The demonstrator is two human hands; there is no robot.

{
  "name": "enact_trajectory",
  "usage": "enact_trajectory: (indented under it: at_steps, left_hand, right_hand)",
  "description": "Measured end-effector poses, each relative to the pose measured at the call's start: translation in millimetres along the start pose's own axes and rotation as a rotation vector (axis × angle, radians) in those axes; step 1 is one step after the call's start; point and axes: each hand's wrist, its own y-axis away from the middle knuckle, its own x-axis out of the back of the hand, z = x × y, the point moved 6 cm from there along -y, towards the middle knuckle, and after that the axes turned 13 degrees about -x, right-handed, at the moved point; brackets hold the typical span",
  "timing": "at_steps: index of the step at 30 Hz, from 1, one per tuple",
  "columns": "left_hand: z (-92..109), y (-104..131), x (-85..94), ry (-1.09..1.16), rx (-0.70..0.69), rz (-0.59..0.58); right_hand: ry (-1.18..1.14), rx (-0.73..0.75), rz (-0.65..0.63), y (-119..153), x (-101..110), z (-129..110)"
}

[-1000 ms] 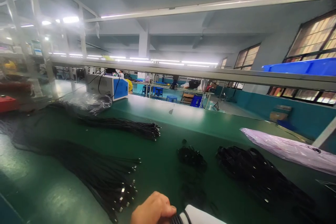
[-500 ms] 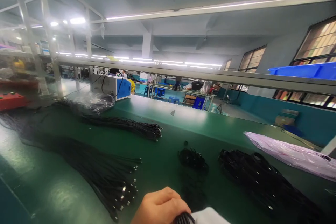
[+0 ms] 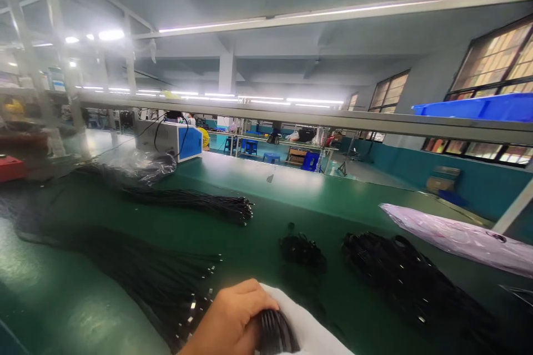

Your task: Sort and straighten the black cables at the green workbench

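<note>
The left hand (image 3: 231, 321) reaches in from the bottom edge, its grip closed around a bundle of black cables (image 3: 272, 333), with the fingers curled over the top of the strands. The bundle lies on or against a white cloth (image 3: 308, 333) that spreads toward the lower right; whether the cloth is a sleeve or a loose wrap is hard to tell at this edge of the view. The right hand is out of sight. Just left of the held bundle, a large fan of black cables with metal plug ends (image 3: 166, 283) lies flat on the green tabletop (image 3: 258, 188), its tips pointing right, close to the left hand. Farther back, a second, slimmer sheaf of cables (image 3: 200, 202) lies with its ends toward the right as well. Ahead of the hand sits a small coiled cable bunch (image 3: 303, 249), and right of that a bigger heap of black coiled cables (image 3: 408, 277). Beyond the heap, a pale pink plastic bag (image 3: 453, 236) lies near the right edge of the tabletop. At the far left stands a white and blue machine box (image 3: 172, 138), with a clear plastic bag (image 3: 139, 165) crumpled in front of it. A blue bin (image 3: 478, 106) rests on the overhead shelf rail at the right.
</note>
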Motion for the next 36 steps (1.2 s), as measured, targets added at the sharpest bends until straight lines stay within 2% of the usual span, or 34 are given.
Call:
enact_trajectory:
  at_steps: [2,6,8,12,15,19,23,27,32,36]
  left_hand:
    - [-7,2,1.3,0.017,0.101,0.027]
    - [-25,10,-1.3,0.127,0.335,0.094]
    - [-32,12,-5.1,0.169,0.403,0.108]
    - [-45,13,-14.7,0.309,0.563,0.138]
    - [-49,15,-22.0,0.368,0.659,0.159]
    - [-54,15,-24.3,0.14,0.666,0.12]
    - [-59,15,-22.6,0.068,0.673,0.074]
    - [-50,13,-12.3,-0.036,0.587,0.035]
    - [-33,13,-5.3,-0.255,0.427,0.008]
    - [-37,15,-6.4,-0.242,0.45,0.019]
  right_hand:
    - [-0.062,-0.014,-0.038,-8,-3,3]
    - [-0.49,-0.071,-0.285,-15,-15,16]
    - [-0.619,-0.067,-0.346,-14,-18,20]
    - [-0.604,-0.059,-0.36,-15,-18,25]
    - [-0.513,-0.077,-0.298,-20,-16,32]
    - [-0.518,-0.099,-0.243,-26,-18,43]
    - [-0.384,-0.179,-0.232,-30,-22,52]
    - [-0.362,-0.198,-0.185,-31,-17,53]
    - [-0.356,-0.23,-0.213,-28,-21,51]
    - [-0.347,-0.227,-0.144,-30,-23,55]
